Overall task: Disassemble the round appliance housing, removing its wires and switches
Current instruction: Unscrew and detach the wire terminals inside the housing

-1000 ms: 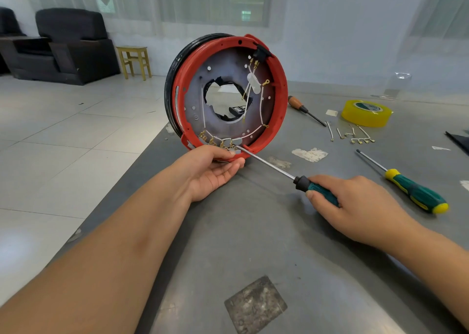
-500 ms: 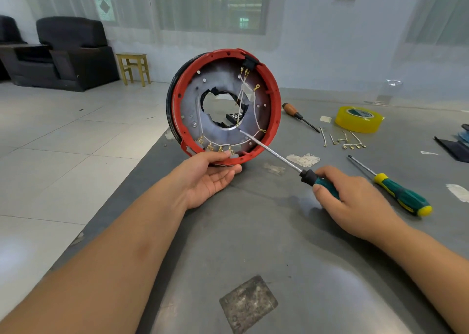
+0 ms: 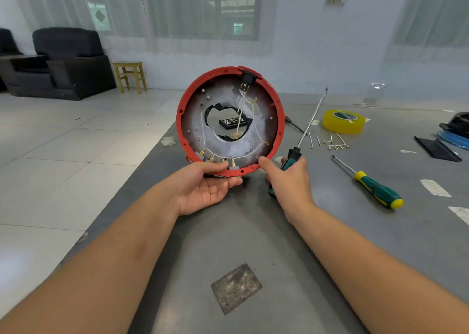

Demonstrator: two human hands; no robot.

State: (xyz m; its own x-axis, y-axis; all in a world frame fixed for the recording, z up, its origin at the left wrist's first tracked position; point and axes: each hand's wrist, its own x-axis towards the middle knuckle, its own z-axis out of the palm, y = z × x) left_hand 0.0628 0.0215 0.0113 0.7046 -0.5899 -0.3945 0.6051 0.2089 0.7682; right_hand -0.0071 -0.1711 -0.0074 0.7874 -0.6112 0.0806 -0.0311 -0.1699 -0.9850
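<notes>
No text or label is legible anywhere here

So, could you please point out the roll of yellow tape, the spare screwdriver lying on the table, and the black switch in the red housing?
yellow tape (image 3: pixel 343 127), head view, outer side wall.
spare screwdriver (image 3: pixel 378 193), head view, green handle.
black switch (image 3: pixel 247 76), head view, its body at the rim's top.

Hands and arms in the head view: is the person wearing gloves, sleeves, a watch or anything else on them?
Nothing is worn that shows. The left hand and right hand are bare, with no gloves, rings or tape visible. Both forearms are uncovered right to the bottom edge of the picture, with no sleeves, watch or wristband.
</notes>
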